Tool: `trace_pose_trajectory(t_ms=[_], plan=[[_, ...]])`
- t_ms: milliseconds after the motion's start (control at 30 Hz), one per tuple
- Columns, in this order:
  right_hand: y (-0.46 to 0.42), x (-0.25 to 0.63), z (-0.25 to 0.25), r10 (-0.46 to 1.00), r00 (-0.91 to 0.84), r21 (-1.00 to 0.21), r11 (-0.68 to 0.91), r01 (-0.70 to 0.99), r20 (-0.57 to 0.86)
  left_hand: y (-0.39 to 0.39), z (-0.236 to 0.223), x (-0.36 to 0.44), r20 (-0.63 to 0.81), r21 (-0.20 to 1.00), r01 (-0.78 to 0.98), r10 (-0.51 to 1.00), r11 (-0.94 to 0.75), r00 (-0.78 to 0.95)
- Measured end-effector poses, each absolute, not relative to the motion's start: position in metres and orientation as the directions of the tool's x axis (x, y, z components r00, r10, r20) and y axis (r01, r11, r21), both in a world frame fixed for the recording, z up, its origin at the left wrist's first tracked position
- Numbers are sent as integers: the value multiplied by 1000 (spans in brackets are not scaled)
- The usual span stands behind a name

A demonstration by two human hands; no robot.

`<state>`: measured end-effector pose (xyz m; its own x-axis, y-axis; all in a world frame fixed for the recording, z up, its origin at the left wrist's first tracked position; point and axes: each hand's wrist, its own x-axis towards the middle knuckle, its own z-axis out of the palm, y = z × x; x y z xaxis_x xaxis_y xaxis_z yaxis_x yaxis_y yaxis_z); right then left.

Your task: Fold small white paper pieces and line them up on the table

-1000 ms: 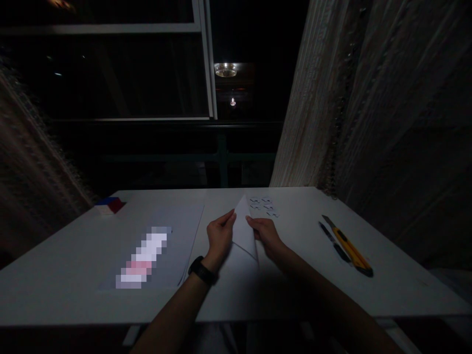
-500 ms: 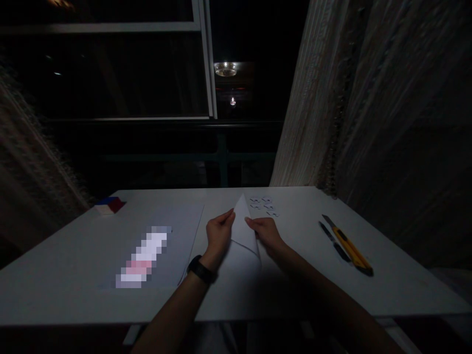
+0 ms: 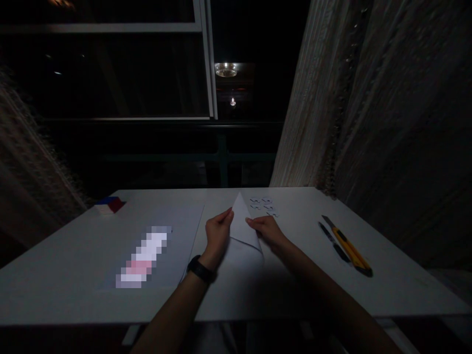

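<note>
A sheet of white paper [image 3: 243,227], folded to a point at its far end, is held up over the table's middle. My left hand [image 3: 219,234] pinches its left edge between thumb and fingers. On the opposite edge, my right hand [image 3: 268,229] grips the paper with the thumb on top. The lower part hangs toward me as a loose flap with a slanting edge. Just beyond the right hand lie several small paper pieces with dark marks [image 3: 266,201]. A dark watch band [image 3: 201,269] circles my left wrist.
On the white table [image 3: 295,295], a yellow utility knife [image 3: 348,246] and a black pen [image 3: 335,242] lie at the right. White sheets [image 3: 184,246] with a blurred-out bright patch rest at the left. A blue, red and white block [image 3: 109,205] sits far left. Curtains [image 3: 309,98] hang beside the window.
The folded paper has shifted slightly left and opened a little flatter, showing more of its face. Both hands keep their hold and have moved only a little.
</note>
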<state>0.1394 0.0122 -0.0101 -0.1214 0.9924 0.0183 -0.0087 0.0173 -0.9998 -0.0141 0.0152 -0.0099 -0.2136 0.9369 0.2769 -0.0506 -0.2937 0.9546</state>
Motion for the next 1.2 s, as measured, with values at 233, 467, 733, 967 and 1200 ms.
trace_pose_trajectory(t_ms=[233, 467, 733, 967, 1200], plan=[[15, 142, -14, 987, -88, -984, 143, 105, 134, 14, -8, -14, 245, 947, -163, 951, -277, -190], [14, 142, -15, 986, -142, -990, 98, 104, 83, 15, -7, -16, 236, 952, -130, 935, -277, -266], [16, 143, -17, 981, -143, -957, 163, 240, 132, 19, -11, -17, 246, 950, -109, 914, -294, -322], [18, 145, -19, 981, -137, -932, 175, 317, 138, 25, -16, -22, 223, 949, -126, 900, -288, -375], [19, 148, -17, 986, -133, -891, 145, 431, 96, 30, -22, -24, 214, 936, -182, 897, -301, -386]])
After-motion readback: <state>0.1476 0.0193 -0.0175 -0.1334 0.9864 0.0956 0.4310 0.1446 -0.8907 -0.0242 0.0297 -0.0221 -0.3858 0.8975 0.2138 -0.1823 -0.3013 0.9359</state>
